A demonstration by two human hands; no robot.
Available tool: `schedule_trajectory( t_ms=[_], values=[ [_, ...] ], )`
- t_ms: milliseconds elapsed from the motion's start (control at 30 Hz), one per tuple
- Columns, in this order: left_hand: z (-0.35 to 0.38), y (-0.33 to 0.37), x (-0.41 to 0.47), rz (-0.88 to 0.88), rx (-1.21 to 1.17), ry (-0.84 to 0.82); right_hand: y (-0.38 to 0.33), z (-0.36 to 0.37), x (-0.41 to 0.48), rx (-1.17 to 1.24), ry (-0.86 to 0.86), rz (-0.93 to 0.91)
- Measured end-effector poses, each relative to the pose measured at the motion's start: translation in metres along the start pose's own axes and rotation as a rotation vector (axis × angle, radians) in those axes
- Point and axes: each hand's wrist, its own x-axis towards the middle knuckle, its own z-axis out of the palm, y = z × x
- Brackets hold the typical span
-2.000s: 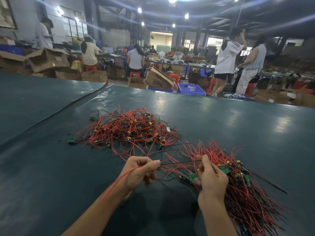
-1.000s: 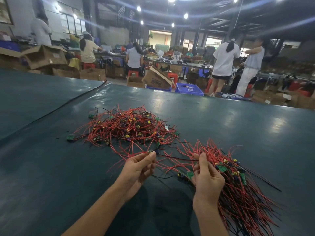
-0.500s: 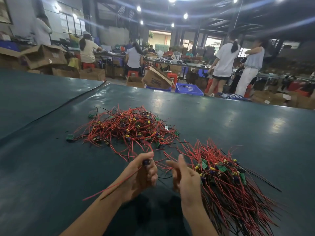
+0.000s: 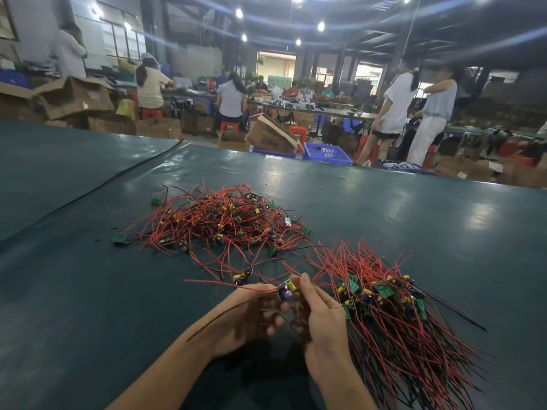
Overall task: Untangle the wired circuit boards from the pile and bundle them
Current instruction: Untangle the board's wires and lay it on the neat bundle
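Nearest the camera, on the near side of the tangled pile (image 4: 219,223), the two hands meet over the dark green surface (image 4: 88,291). The left hand (image 4: 254,315) has its fingers (image 4: 273,322) curled, and at their tips it grips one wired circuit board (image 4: 286,290), a small piece with yellow and purple parts. A red wire (image 4: 225,283) runs out from this board to the left, and a dark wire lies along the left forearm. The right hand (image 4: 322,318) pinches thumb against forefinger right at the board's yellow part, its other fingers (image 4: 299,322) curled in below.

To the right of the pile, touching the right hand, lies the bundle (image 4: 399,321): green boards gathered at one end, red and black wires fanning toward the camera. A loose board (image 4: 242,275) lies between the pile and the left hand. The pile itself is a knot of red wires and small boards, with single green boards at its left edge.

Beyond the pile, past the far edge of the surface, stands a blue basket (image 4: 327,153); its contents cannot be made out. Beside it a tilted carton (image 4: 272,137) carries blue print, too blurred to read. Open cardboard boxes (image 4: 74,97) stand far left of the pile, and people (image 4: 396,108) sit and stand around long tables behind.
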Motion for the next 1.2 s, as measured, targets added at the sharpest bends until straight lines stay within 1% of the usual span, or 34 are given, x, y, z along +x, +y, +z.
schedule_trajectory(
  t_ms=[67, 167, 233, 300, 367, 467, 533, 600, 667, 733, 833, 933, 1033, 1100, 1200],
  values=[
    [0.002, -0.005, -0.001, 0.100, 0.163, -0.006, -0.002, -0.001, 0.000, 0.028, 0.009, -0.010],
    [0.011, -0.012, -0.001, 0.265, 0.361, 0.050, -0.002, -0.001, -0.003, -0.036, -0.007, -0.035],
    [0.016, -0.014, 0.002, 0.356, 0.396, 0.148, -0.001, 0.002, -0.004, -0.087, -0.011, -0.045],
    [0.014, -0.014, 0.004, 0.376, 0.429, 0.276, 0.000, 0.004, -0.004, -0.097, -0.004, -0.029],
    [0.012, -0.013, 0.005, 0.412, 0.454, 0.284, -0.001, 0.004, -0.002, -0.081, 0.043, -0.007],
    [0.013, -0.007, 0.001, 0.473, 0.436, 0.239, -0.011, -0.008, 0.007, -0.049, 0.192, -0.016],
    [0.015, -0.004, -0.001, 0.490, 0.433, 0.225, -0.019, -0.021, 0.013, 0.062, 0.248, -0.046],
    [0.018, -0.004, -0.002, 0.475, 0.468, 0.174, -0.025, -0.030, 0.018, 0.163, 0.266, -0.075],
    [0.022, -0.006, -0.003, 0.423, 0.499, 0.100, -0.025, -0.033, 0.018, 0.178, 0.274, -0.091],
    [0.024, -0.007, -0.005, 0.391, 0.484, 0.059, -0.025, -0.033, 0.018, 0.144, 0.283, -0.121],
    [0.021, -0.003, -0.006, 0.411, 0.442, 0.112, -0.024, -0.030, 0.017, 0.094, 0.250, -0.138],
    [0.018, -0.001, -0.006, 0.439, 0.434, 0.146, -0.017, -0.020, 0.011, -0.068, 0.136, -0.109],
    [0.018, -0.004, -0.003, 0.467, 0.456, 0.146, -0.006, -0.002, 0.001, -0.225, 0.000, -0.124],
    [0.018, -0.005, -0.001, 0.476, 0.490, 0.143, -0.003, 0.003, 0.000, -0.254, 0.005, -0.137],
    [0.018, -0.005, 0.001, 0.471, 0.543, 0.120, -0.006, -0.002, 0.005, -0.207, 0.101, -0.125]
  ],
)
